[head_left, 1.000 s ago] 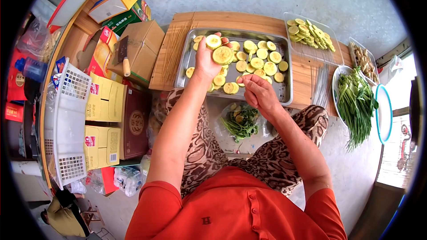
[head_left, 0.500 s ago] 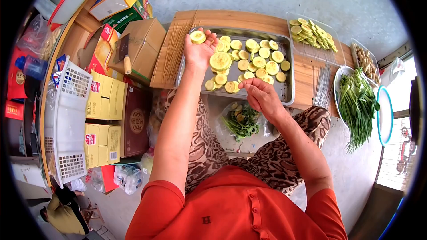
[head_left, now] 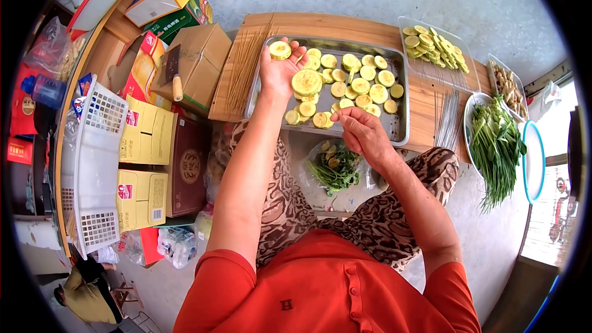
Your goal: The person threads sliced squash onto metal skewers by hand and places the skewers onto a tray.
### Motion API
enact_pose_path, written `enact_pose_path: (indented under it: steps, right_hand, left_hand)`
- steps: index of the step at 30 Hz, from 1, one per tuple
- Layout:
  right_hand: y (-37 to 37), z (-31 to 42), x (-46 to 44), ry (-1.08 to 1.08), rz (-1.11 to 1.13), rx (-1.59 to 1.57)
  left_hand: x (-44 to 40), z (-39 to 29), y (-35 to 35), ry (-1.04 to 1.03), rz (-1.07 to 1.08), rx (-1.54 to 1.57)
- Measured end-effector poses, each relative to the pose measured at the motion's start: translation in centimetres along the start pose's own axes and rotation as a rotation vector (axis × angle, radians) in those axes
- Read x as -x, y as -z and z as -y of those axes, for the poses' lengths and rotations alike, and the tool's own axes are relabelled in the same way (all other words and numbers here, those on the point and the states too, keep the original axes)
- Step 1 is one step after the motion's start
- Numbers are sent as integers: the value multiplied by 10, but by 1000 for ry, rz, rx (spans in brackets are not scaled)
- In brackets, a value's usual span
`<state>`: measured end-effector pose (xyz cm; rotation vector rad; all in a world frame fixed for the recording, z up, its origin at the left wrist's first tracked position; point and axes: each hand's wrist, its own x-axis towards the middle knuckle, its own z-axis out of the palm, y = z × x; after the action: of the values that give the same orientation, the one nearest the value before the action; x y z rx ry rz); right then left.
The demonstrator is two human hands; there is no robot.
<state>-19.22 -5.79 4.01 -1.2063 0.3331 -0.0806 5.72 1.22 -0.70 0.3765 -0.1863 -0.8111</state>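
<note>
Zucchini slice held in my left hand, palm up, between thumb and fingers, above left part of metal tray. Larger slice just beside that palm; can't tell what supports it. My right hand: thumb and index pinched at tray's near edge, can't tell if anything thin is between them. Loose slices spread in tray, on wooden table. Bamboo skewers left of tray, metal skewers right, near leafy greens.
</note>
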Motion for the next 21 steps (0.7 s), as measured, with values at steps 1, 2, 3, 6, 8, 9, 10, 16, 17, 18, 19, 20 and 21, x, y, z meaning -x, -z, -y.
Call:
enact_pose_path:
  steps: [1,2,3,6,8,9,10,16,17,18,19,20,21]
  right_hand:
    - [0,0,0,-1,0,3]
    - [0,0,0,-2,1,6]
    - [0,0,0,-2,1,6]
    - [-1,1,0,-6,-7,-24]
    - [-1,1,0,-13,-4,-33]
    - [-1,1,0,-13,-4,-33]
    - [-1,1,0,-13,-5,-32]
    - [-1,1,0,-12,-5,-20]
    - [-1,1,0,-14,-6,-25]
    - [-1,1,0,-14,-6,-25]
    - [-1,0,0,-13,-3,-30]
    - [-1,0,0,-12,-1,-34]
    - [-1,0,0,-13,-1,-34]
  left_hand:
    - [0,0,0,-1,10,0]
    - [0,0,-1,-1,10,1]
    - [1,-1,-1,-1,13,-1]
    - [1,-1,-1,-4,24,-3]
    - [0,-1,0,-7,32,-4]
    - [0,-1,0,-6,34,2]
    - [0,-1,0,-5,36,8]
    - [0,-1,0,-12,8,10]
    - [0,-1,0,-13,9,9]
    - [0,-1,0,-14,10,6]
    - [0,-1,0,-14,10,4]
    - [0,-1,0,-15,10,4]
    - [0,-1,0,-17,10,3]
